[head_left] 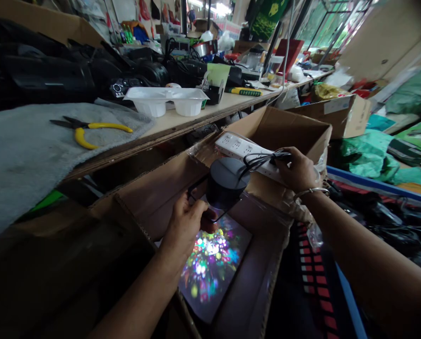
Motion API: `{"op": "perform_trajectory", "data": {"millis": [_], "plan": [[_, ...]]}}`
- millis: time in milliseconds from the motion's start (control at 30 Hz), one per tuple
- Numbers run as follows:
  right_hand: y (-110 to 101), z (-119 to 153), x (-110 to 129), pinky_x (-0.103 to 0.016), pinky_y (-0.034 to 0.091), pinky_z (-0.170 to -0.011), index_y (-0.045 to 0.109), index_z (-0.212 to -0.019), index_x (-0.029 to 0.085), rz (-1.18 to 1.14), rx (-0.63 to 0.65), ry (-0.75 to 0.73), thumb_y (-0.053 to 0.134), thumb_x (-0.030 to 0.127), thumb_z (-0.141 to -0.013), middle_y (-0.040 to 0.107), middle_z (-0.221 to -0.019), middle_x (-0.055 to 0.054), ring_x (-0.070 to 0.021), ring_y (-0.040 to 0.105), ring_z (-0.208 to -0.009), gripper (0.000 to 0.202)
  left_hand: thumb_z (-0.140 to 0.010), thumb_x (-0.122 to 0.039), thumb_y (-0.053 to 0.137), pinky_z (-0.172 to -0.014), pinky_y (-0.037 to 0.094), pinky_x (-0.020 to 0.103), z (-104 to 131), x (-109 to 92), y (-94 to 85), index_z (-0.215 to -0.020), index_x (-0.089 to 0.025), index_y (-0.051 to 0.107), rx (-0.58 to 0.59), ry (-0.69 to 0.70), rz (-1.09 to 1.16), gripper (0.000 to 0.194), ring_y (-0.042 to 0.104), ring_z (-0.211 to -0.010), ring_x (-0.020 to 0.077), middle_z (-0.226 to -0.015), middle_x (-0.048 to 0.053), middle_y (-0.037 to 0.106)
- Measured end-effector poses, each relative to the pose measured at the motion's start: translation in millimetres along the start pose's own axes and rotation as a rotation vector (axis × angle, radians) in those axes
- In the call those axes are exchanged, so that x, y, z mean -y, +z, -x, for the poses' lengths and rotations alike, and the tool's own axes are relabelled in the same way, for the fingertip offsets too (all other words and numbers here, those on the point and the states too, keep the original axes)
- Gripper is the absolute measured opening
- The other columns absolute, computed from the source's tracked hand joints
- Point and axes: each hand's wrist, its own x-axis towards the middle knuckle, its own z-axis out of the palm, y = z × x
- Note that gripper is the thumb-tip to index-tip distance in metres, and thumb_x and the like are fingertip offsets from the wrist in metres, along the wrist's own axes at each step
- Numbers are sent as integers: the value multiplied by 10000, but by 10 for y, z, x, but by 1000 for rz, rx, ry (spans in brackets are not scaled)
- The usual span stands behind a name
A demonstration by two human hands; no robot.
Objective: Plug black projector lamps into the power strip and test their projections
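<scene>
My left hand grips a round black lamp device from below and holds it over an open cardboard box. The lamp throws a patch of coloured light spots onto a pale sheet inside the box. My right hand, with a metal bangle on the wrist, holds the lamp's black plug and cable against a white power strip that lies across the box's top.
A wooden workbench runs along the left with a grey cloth, yellow-handled pliers and two white plastic tubs. Black bags and clutter fill the back. Another cardboard box and green bags stand at the right.
</scene>
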Motion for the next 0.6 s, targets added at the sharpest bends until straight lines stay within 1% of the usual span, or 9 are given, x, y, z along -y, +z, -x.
{"op": "perform_trajectory", "data": {"millis": [100, 233, 500, 600], "plan": [[-1, 1, 4, -296, 412, -671, 621, -999, 179, 7, 1, 9, 539, 232, -723, 679, -856, -88, -200, 564, -656, 292, -603, -191, 542, -312, 393, 203, 3, -3, 2, -904, -203, 484, 1, -8, -4, 307, 515, -327, 131, -464, -56, 573], [-11, 8, 19, -298, 413, -654, 620, -1016, 183, 27, 12, 40, 542, 236, -723, 677, -843, -91, -207, 566, -660, 307, -604, -202, 543, -308, 392, 205, -8, 12, 3, -915, -206, 482, -1, 0, -4, 317, 503, -320, 129, -466, -53, 583], [-17, 11, 28, -305, 417, -634, 626, -1003, 179, 22, -1, 28, 537, 251, -723, 679, -843, -93, -199, 548, -613, 302, -629, -199, 547, -305, 398, 220, -20, 39, -5, -931, -218, 492, 14, 15, -4, 307, 539, -352, 154, -480, -62, 573], [-16, 14, 31, -311, 421, -639, 628, -995, 183, 9, -3, 21, 538, 254, -719, 677, -830, -85, -200, 544, -611, 299, -628, -194, 549, -313, 406, 221, -11, 32, -11, -945, -220, 483, 11, 12, -1, 325, 531, -350, 145, -488, -67, 571]]}}
